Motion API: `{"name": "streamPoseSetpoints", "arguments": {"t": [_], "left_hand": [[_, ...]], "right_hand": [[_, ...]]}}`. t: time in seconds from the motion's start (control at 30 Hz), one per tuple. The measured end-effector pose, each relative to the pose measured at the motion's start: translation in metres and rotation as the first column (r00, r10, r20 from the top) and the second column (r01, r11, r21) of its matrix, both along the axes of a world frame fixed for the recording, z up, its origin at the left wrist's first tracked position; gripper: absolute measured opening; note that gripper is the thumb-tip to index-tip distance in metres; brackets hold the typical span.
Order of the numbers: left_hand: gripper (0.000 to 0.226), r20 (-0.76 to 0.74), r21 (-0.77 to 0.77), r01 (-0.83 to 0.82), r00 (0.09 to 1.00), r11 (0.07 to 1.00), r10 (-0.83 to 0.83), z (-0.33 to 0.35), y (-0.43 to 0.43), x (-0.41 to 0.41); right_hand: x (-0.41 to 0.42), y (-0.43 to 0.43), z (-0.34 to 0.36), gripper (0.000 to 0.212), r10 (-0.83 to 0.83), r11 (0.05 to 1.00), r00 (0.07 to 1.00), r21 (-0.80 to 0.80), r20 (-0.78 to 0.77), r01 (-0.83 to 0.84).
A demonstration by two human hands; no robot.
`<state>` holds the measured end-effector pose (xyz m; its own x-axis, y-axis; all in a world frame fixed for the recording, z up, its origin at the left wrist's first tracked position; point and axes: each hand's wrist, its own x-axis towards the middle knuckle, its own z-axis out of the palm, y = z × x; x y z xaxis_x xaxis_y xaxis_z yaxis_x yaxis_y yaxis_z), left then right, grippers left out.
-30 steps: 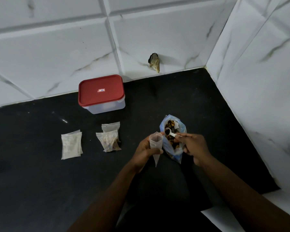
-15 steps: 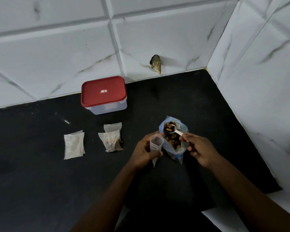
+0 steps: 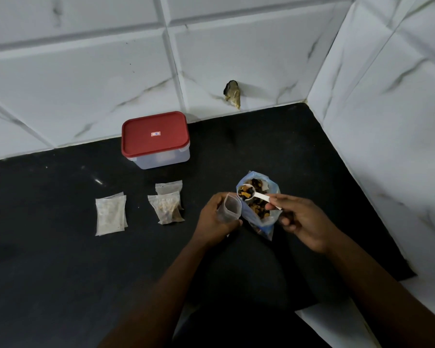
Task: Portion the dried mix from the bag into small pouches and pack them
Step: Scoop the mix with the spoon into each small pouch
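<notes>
On the black counter (image 3: 60,259), mid-frame, the left hand (image 3: 212,222) grips a small open pouch (image 3: 229,207) beside the blue bag (image 3: 266,222). The right hand (image 3: 301,219) pinches a white spoon (image 3: 259,196), which has risen from the bag since half a second ago, loaded with mix, its bowl just beside the pouch mouth.

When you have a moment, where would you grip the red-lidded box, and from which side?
Probably by the two short sides of the box, just under the lid, coming from above and in front. It stands upright and closed, its back near the wall, so the rear looks cramped; the lid juts past the clear body, which should give a hold.
</notes>
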<state>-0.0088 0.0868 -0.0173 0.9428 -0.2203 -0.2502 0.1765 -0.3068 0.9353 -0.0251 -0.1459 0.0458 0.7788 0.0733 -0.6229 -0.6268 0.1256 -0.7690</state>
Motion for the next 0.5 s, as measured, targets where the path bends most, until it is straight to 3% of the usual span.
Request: {"name": "streamPoseSetpoints", "arguments": {"t": [0.13, 0.27, 0.37, 0.5], "left_hand": [[0.053, 0.017, 0.015, 0.025, 1.000, 1.000, -0.026, -0.001, 0.002, -0.001], [0.048, 0.041, 0.020, 0.035, 0.999, 0.999, -0.036, 0.003, 0.004, -0.003], [0.045, 0.046, -0.014, 0.044, 0.998, 0.999, -0.043, 0.003, 0.004, -0.005], [0.037, 0.120, -0.041, 0.064, 0.991, 0.997, -0.059, 0.004, 0.002, -0.007]], "right_hand": [[-0.007, 0.016, 0.006, 0.018, 0.151, 0.977, 0.985, -0.168, 0.084, -0.135], [-0.013, 0.031, 0.006, 0.014, 0.239, 0.908, 0.956, -0.389, 0.170, -0.158], [-0.019, 0.039, 0.002, 0.021, 0.470, 0.711, 0.837, -0.682, 0.281, -0.170], [-0.031, 0.043, -0.006, 0.024, 0.699, 0.436, 0.594, -0.896, 0.398, 0.086]]}}
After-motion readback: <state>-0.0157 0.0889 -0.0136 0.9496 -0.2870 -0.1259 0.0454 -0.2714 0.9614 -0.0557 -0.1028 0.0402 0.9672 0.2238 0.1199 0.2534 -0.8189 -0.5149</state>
